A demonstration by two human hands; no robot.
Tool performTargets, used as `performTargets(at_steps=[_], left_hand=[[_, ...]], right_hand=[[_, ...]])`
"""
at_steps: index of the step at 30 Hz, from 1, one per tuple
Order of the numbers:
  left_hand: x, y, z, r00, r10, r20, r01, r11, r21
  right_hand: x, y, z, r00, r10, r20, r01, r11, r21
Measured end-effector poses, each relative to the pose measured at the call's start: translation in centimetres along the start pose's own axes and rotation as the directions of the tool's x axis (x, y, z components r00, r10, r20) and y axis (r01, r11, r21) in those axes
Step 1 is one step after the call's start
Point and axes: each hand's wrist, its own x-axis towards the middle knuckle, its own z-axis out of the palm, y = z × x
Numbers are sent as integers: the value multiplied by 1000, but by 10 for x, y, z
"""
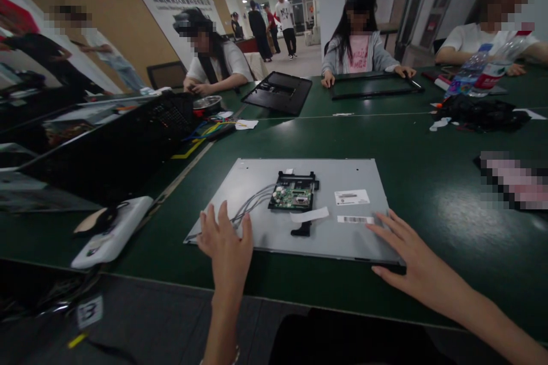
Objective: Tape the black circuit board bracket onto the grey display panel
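A flat grey monitor panel (pixel 257 234) lies back side up on the green table before me. Near its middle sits a green circuit board (pixel 291 198) in a black bracket (pixel 295 178), with grey cables (pixel 252 202) running left from it. Two white labels, one a barcode label (pixel 354 219), are stuck on the right part. My left hand (pixel 226 239) hovers over the panel's front left corner, fingers spread, holding nothing. My right hand (pixel 402 245) is at the front right corner, fingers stretched out over the edge; whether it presses on the panel I cannot tell.
Left stand a large black case (pixel 111 148) and a white power strip-like object (pixel 111 234). Across the table lie a black back cover (pixel 278 93) and a black frame (pixel 377 86) under a person's hands. Bottles (pixel 496 65), black plastic (pixel 479 113) and a phone (pixel 514 179) are at right.
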Motion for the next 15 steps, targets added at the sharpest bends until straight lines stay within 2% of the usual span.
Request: performTargets(at_steps=[6,10,15], left_hand=[[1,-7,4,992,-105,-69,107,994,31],[2,-11,4,982,-177,-58,175,984,-46],[2,-18,7,991,-109,-83,90,975,-205]], right_hand=[[17,-1,14,999,-44,-6,43,997,-70],[28,-6,19,998,-66,8,66,995,-81],[42,-18,21,993,-109,36,112,990,-81]])
